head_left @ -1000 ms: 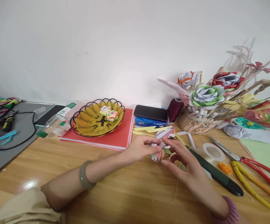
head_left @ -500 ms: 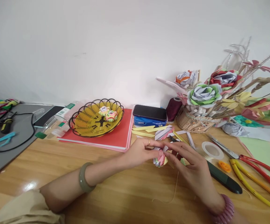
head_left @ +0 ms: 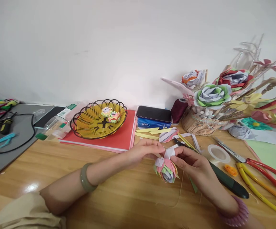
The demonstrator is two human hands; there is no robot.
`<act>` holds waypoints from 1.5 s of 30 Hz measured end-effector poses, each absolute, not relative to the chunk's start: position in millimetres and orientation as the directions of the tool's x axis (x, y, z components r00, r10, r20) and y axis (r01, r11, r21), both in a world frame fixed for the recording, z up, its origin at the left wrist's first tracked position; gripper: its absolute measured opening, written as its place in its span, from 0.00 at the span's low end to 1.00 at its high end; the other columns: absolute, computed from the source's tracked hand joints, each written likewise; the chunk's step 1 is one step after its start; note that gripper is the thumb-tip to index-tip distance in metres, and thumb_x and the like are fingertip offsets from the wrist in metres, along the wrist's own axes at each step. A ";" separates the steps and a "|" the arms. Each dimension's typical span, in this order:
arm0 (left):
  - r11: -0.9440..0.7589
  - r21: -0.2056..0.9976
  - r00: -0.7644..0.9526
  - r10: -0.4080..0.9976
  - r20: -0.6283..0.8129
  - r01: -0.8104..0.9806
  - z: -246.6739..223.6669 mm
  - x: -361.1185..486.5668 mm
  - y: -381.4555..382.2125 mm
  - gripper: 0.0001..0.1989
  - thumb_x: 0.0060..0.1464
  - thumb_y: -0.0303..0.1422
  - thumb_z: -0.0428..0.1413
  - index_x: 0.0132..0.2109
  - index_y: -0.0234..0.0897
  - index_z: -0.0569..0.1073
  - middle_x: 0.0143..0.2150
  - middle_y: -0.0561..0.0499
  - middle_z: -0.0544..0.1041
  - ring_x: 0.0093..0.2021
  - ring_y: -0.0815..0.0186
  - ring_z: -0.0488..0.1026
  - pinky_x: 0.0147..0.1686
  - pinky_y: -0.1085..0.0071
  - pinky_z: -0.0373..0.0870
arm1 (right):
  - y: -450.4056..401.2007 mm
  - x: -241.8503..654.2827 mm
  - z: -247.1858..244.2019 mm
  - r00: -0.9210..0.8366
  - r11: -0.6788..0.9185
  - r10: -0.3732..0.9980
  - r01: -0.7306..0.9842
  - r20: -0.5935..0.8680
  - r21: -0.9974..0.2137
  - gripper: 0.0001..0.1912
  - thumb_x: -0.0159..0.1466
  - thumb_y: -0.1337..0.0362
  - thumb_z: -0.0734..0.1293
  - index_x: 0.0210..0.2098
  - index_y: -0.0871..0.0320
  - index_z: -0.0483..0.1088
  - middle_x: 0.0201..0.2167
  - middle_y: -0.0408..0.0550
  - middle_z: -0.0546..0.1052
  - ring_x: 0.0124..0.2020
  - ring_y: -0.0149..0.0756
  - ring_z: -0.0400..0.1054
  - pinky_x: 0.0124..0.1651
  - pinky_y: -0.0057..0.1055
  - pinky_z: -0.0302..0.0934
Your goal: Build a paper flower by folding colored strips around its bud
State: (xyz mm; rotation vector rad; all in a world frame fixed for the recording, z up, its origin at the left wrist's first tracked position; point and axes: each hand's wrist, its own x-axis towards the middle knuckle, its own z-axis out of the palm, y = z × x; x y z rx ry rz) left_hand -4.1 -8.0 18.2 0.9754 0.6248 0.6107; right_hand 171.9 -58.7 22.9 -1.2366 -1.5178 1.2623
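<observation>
Paper flower [head_left: 167, 173] between both hands, above tabletop [head_left: 118, 200], bloom tipped down toward wearer, probably so the white flap [head_left: 169, 153] on top stays reachable. Right hand [head_left: 191, 160]: fingers pinch that flap, likely steadying the flower. Left hand [head_left: 149, 149]: fingers curled at flap's left side; can't tell if gripping. Folded paper pieces [head_left: 168, 135] lie just behind, presumably for reach. Scissors [head_left: 237, 155] at right, handles nearer wearer, seemingly for easy pickup.
</observation>
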 end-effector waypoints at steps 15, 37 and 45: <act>0.350 0.923 0.680 0.717 -0.152 -0.163 17.9 -3.1 -8.1 0.17 0.34 0.39 0.65 0.27 0.31 0.70 0.25 0.55 0.70 0.26 0.75 0.65 0.31 0.75 0.59 | -55.0 173.7 23.1 -0.264 -0.098 0.958 0.054 -0.109 -0.994 0.09 0.56 0.58 0.67 0.32 0.57 0.71 0.29 0.45 0.75 0.32 0.34 0.68 0.37 0.30 0.62; 0.330 0.942 0.580 0.780 -0.237 -0.058 15.8 1.6 -6.6 0.10 0.33 0.29 0.63 0.22 0.30 0.69 0.20 0.56 0.71 0.21 0.77 0.65 0.25 0.77 0.61 | -52.8 172.9 19.8 -0.198 -0.153 0.965 0.091 -0.169 -0.984 0.10 0.53 0.57 0.70 0.27 0.58 0.72 0.26 0.44 0.74 0.27 0.31 0.66 0.32 0.27 0.60; 0.276 0.961 0.525 0.819 -0.230 -0.010 10.9 4.0 -9.1 0.06 0.36 0.27 0.59 0.24 0.31 0.68 0.20 0.55 0.71 0.21 0.75 0.66 0.24 0.77 0.62 | -50.4 171.2 15.4 -0.177 -0.162 0.967 0.121 -0.182 -0.979 0.12 0.52 0.56 0.70 0.29 0.59 0.71 0.26 0.45 0.74 0.27 0.32 0.65 0.30 0.28 0.59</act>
